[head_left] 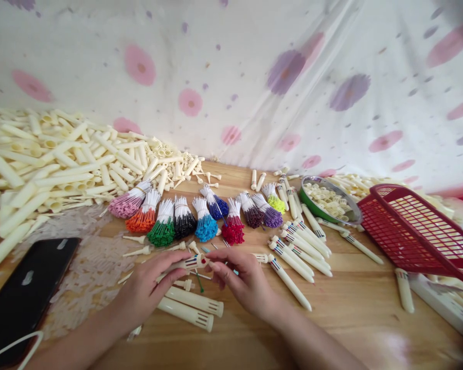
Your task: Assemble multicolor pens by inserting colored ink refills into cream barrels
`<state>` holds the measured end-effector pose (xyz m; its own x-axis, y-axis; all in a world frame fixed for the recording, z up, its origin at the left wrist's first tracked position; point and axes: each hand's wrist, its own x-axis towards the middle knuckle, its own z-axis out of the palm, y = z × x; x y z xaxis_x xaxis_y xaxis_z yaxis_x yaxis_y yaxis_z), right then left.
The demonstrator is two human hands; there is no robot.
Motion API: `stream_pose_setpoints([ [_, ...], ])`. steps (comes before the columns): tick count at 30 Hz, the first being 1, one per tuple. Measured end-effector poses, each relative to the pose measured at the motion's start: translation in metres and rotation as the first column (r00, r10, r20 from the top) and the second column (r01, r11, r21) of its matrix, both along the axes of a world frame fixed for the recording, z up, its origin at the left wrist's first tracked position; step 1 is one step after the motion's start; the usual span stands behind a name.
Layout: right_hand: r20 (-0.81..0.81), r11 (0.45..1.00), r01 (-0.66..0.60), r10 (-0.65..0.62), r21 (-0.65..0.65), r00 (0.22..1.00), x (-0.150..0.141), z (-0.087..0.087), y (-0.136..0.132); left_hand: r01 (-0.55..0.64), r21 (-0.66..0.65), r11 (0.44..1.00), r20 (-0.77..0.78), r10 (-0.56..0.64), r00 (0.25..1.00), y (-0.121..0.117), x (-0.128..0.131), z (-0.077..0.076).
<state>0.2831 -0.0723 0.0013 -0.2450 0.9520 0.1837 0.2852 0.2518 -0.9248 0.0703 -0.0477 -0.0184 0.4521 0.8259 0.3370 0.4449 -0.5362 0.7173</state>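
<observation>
While the left hand [146, 282] pinches a cream pen [191, 263] between its thumb and fingers, the right hand [247, 277] has its fingertips at the pen's top end, by a small red bit [203, 260]. The right thumb and first finger are close together there, but it is too small to tell if they pinch the red bit or just touch it. The pen is held sideways over the table [351, 308], between the two hands. Two loose tubes [195, 300] lie near the left hand, and a red bundle [233, 226] of thin sticks is just past the fingers. The pen looks light, hard and smooth, so it may slip or roll. Its round side seems best to hold. The thin sticks may bend, so a soft touch seems wise.
</observation>
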Motion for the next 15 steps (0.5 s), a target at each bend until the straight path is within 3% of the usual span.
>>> stream_pose_setpoints([
  [4, -0.044, 0.996, 0.001, -0.005, -0.090, 0.999, 0.0024, -0.0002, -0.0005, -0.003, -0.026, 1.000, 0.005, 0.003, 1.000, -0.0002, 0.0006, 0.0011],
  [11, 0.131, 0.998, 0.042, -0.047, 0.039, 0.990, -0.0019, 0.0038, 0.0000, -0.004, -0.020, 1.000, 0.024, 0.004, 1.000, -0.0013, 0.0019, 0.0021],
  [15, 0.228, 0.983, -0.016, -0.027, 0.183, 0.973, -0.0014, 0.0029, 0.0006, -0.005, -0.029, 1.000, 0.021, 0.005, 1.000, -0.0011, 0.0009, 0.0010],
])
